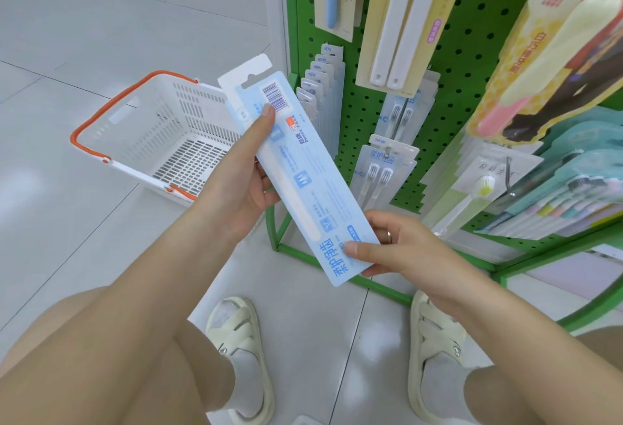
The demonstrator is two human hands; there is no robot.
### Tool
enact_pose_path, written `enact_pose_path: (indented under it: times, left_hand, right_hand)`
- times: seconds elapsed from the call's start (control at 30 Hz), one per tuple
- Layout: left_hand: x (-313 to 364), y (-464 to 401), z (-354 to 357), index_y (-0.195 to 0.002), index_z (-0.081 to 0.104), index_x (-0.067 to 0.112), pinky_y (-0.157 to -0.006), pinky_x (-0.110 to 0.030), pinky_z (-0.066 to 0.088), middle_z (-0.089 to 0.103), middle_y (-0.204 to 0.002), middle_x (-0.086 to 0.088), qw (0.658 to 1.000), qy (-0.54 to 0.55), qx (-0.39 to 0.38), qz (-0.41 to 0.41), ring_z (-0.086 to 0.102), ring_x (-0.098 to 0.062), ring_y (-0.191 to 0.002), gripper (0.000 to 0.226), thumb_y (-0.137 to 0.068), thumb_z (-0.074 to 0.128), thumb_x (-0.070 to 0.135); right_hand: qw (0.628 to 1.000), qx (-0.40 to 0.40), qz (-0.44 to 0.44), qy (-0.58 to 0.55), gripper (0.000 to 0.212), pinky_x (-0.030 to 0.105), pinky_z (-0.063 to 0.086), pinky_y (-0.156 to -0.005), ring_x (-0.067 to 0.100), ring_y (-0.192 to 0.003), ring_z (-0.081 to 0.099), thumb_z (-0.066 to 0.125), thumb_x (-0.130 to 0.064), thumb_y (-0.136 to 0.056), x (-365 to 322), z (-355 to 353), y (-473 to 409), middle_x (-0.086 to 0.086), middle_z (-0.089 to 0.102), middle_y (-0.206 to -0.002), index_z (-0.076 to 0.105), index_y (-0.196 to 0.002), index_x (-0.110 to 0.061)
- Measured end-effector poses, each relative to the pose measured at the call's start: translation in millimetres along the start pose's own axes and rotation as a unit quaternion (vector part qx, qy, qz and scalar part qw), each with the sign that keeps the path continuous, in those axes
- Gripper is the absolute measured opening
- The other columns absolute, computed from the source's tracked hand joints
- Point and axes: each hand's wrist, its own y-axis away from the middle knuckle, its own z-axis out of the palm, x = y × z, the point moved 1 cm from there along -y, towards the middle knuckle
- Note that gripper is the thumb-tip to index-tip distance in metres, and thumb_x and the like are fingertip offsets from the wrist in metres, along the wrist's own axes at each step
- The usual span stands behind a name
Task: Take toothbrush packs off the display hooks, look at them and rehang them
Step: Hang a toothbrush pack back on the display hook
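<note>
The pack (296, 168) is off its hook, held slantwise just left of the pegboard (448, 63), printed back with barcode facing up, evidently for reading. 2 hands share it: the left hand (246, 178) grips the upper edge, the right hand (401, 249) pinches the lower end. Left of the pegboard, behind the pack, sits a basket (135, 127).

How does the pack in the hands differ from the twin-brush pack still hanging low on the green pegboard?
The held pack is off its hook, tilted diagonally, gripped by the left hand and the right hand; the hanging pack sits upright on a hook, untouched. The held pack shows its printed back with a barcode; the hanging pack shows two brush heads through clear plastic. Both are pale blue with a hang tab.
</note>
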Motion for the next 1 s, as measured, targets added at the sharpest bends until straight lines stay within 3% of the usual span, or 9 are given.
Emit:
enact_pose_path:
  times: [0.2, 0.3, 0.43, 0.5, 0.57, 0.67, 0.77, 0.9, 1.0]
  left_hand:
    - [11.6, 1.0, -5.2, -0.101, 0.069, 0.023, -0.085, -0.033, 0.051, 0.074, -0.104, -0.001, 0.999, -0.031, -0.013, 0.022, 0.069, -0.017, -0.096, 0.028, -0.094, 0.049, 0.041]
    - [14.0, 4.6, -6.1, -0.113, 0.066, 0.013, -0.086, -0.030, 0.055, 0.073, -0.108, -0.004, 0.998, 0.012, -0.063, 0.024, 0.069, -0.018, -0.100, 0.047, -0.088, 0.054, 0.051]
    - [16.4, 3.4, -8.0, -0.130, 0.055, 0.007, -0.095, -0.035, 0.053, 0.068, -0.123, -0.008, 0.990, 0.070, -0.120, 0.028, 0.063, -0.024, -0.118, 0.087, -0.062, 0.082, 0.053]
    - [15.6, -0.2, -9.5, -0.122, 0.062, 0.012, -0.085, -0.034, 0.057, 0.071, -0.106, -0.001, 0.990, 0.047, -0.125, 0.053, 0.068, -0.022, -0.105, 0.079, -0.057, 0.086, 0.051]
    - [14.6, -1.4, -10.1, -0.100, 0.069, 0.018, -0.071, -0.029, 0.057, 0.068, -0.086, 0.003, 0.988, 0.011, -0.131, 0.086, 0.069, -0.017, -0.085, 0.063, -0.052, 0.088, 0.053]
    - [11.4, -0.5, -8.7, -0.075, 0.072, 0.028, -0.066, -0.025, 0.056, 0.066, -0.078, 0.009, 0.981, -0.047, -0.147, 0.120, 0.067, -0.012, -0.075, 0.044, -0.045, 0.089, 0.056]
    - [4.1, 0.5, -5.0, -0.074, 0.071, 0.030, -0.067, -0.026, 0.056, 0.065, -0.079, 0.010, 0.970, -0.129, -0.151, 0.138, 0.066, -0.013, -0.081, 0.021, -0.060, 0.076, 0.045]
    - [-14.2, 8.4, 8.7, -0.086, 0.062, 0.021, -0.064, -0.019, 0.054, 0.070, -0.073, 0.014, 0.956, -0.203, -0.143, 0.154, 0.068, -0.002, -0.071, 0.031, -0.062, 0.077, 0.033]
    - [-36.5, 9.8, 18.7, -0.087, 0.063, 0.022, -0.071, -0.027, 0.058, 0.072, -0.077, 0.012, 0.956, -0.228, -0.110, 0.146, 0.068, -0.005, -0.075, 0.047, -0.051, 0.075, 0.050]
  right_hand:
    - [0.993, -0.008, 0.049, -0.107, 0.024, 0.023, 0.055, -0.065, 0.010, -0.080, 0.067, 0.052, -0.010, -0.095, 3.8, 1.0, 0.8, 0.003, 0.074, -0.098, 0.068, -0.110, -0.019]
    - [0.983, -0.029, 0.062, -0.171, 0.030, 0.025, 0.054, -0.066, 0.010, -0.075, 0.067, 0.045, -0.006, -0.096, 3.1, 1.7, 0.6, -0.002, 0.073, -0.091, 0.068, -0.112, -0.019]
    - [0.967, -0.092, 0.079, -0.223, 0.034, 0.031, 0.054, -0.070, 0.013, -0.064, 0.061, 0.047, -0.010, -0.086, 1.1, 2.1, -0.1, -0.002, 0.066, -0.072, 0.066, -0.114, -0.015]
    - [0.963, -0.097, 0.088, -0.237, 0.040, 0.030, 0.055, -0.065, 0.015, -0.059, 0.054, 0.049, -0.016, -0.080, -0.1, 2.6, 0.7, 0.002, 0.056, -0.063, 0.067, -0.115, -0.009]
    - [0.974, -0.072, 0.086, -0.195, 0.034, 0.028, 0.055, -0.066, 0.016, -0.058, 0.051, 0.045, -0.018, -0.088, -1.4, 3.9, 2.2, 0.005, 0.051, -0.060, 0.073, -0.104, -0.010]
    - [0.997, -0.014, 0.069, -0.037, 0.030, 0.021, 0.055, -0.072, 0.014, -0.072, 0.065, 0.046, -0.017, -0.096, -3.4, 3.0, 3.1, 0.007, 0.069, -0.075, 0.075, -0.099, -0.015]
    - [0.996, 0.024, 0.008, 0.084, 0.024, 0.029, 0.051, -0.092, 0.008, -0.090, 0.067, 0.051, -0.020, -0.097, -6.1, -3.1, 2.9, -0.007, 0.074, -0.088, 0.073, -0.093, -0.027]
    - [0.983, 0.116, -0.123, 0.074, 0.021, 0.030, 0.054, -0.083, 0.011, -0.083, 0.069, 0.054, -0.042, -0.090, -16.1, -18.9, 11.2, -0.007, 0.074, -0.087, 0.071, -0.093, -0.029]
    - [0.968, 0.158, -0.193, 0.023, 0.024, 0.022, 0.055, -0.078, 0.010, -0.083, 0.069, 0.058, -0.045, -0.084, -24.8, -23.6, 20.3, -0.008, 0.074, -0.091, 0.070, -0.096, -0.029]
